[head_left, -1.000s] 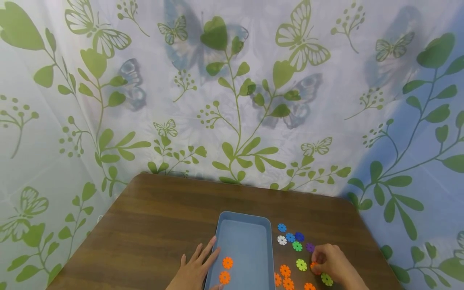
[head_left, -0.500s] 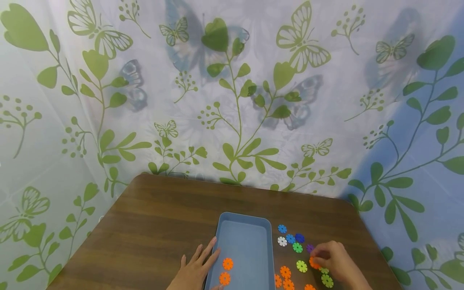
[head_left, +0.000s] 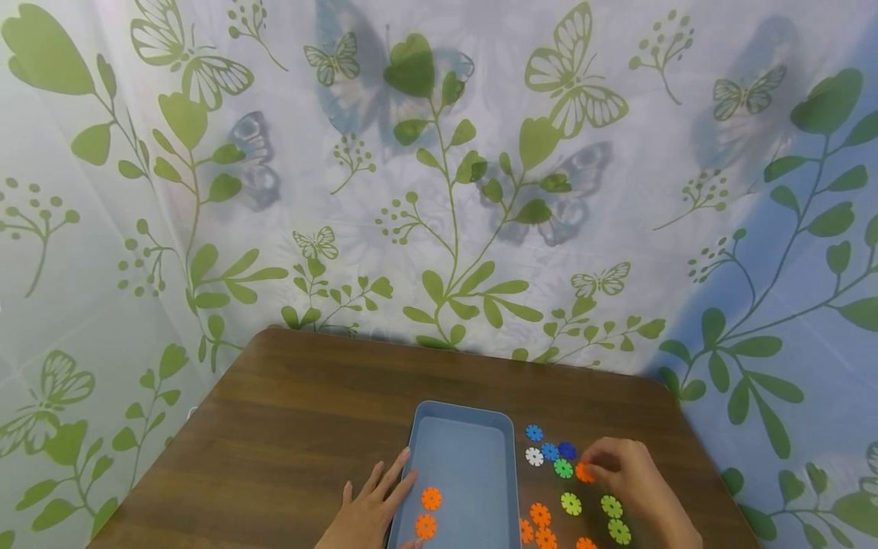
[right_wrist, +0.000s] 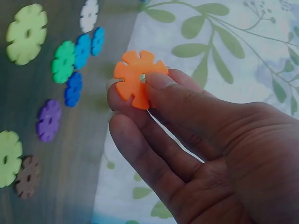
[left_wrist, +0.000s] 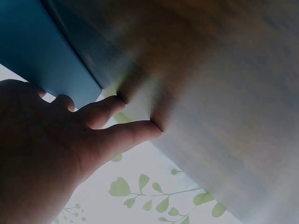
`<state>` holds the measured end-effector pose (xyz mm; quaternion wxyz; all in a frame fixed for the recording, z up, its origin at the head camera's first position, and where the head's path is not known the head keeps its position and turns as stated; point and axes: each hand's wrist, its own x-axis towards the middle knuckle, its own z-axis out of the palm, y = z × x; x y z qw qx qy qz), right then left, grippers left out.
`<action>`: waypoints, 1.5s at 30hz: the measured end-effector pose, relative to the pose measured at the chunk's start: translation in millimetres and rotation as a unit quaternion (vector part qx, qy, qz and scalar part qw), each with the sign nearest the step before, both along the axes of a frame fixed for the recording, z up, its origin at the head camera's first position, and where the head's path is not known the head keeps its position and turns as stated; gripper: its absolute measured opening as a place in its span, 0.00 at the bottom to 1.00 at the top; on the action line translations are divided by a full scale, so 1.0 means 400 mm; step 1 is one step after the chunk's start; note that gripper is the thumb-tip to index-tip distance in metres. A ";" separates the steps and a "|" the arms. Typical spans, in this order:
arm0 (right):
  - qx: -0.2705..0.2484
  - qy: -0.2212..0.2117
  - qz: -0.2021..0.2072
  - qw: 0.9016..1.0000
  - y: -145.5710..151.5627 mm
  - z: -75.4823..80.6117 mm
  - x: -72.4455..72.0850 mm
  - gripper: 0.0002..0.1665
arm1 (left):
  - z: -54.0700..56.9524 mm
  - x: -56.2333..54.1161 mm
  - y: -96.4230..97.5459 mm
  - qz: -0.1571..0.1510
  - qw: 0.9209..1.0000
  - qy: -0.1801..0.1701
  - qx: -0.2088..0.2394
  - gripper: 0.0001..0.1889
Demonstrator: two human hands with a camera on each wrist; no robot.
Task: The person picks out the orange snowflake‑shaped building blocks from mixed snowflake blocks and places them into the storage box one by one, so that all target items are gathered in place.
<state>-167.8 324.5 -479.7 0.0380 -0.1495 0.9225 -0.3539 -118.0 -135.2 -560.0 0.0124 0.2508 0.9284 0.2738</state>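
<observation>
My right hand (head_left: 636,476) pinches an orange notched plastic disc (right_wrist: 128,74) between thumb and fingertips, raised above the table. The disc's slotted edge and centre hole show clearly in the right wrist view. In the head view my left hand (head_left: 370,507) lies with spread fingers along the left side of a blue-grey tray (head_left: 516,488). Its thumb reaches over the tray's near part. Inside the tray, close to that hand, are an orange disc (head_left: 431,499) and a second orange disc (head_left: 425,526). From the left wrist, two fingertips (left_wrist: 156,126) touch the tabletop beside the tray.
Right of the tray lie several loose discs: a white disc (head_left: 534,457), a green disc (head_left: 563,468), a dark blue disc (head_left: 567,451), a yellow-green disc (head_left: 571,503) and an orange group (head_left: 539,514). A purple disc (right_wrist: 49,120) and a brown disc (right_wrist: 28,177) show too. Patterned cloth (head_left: 439,191) hangs behind the table.
The right hand has picked up the orange disc beside the yellow-green ones and carried it away from the body, slightly left. The left hand and the tray have stayed put.
</observation>
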 end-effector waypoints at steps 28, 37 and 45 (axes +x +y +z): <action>-0.060 0.111 0.021 0.992 -0.138 0.055 -0.069 0.09 | 0.010 0.004 0.000 -0.001 1.000 0.004 -0.007 0.46; -0.056 0.168 0.044 0.983 -0.176 0.052 -0.085 0.15 | 0.003 0.002 -0.001 -0.001 1.000 -0.005 -0.006 0.45; -0.076 0.158 0.063 0.982 -0.211 0.055 -0.101 0.10 | 0.002 0.001 -0.003 0.002 1.000 -0.016 0.002 0.45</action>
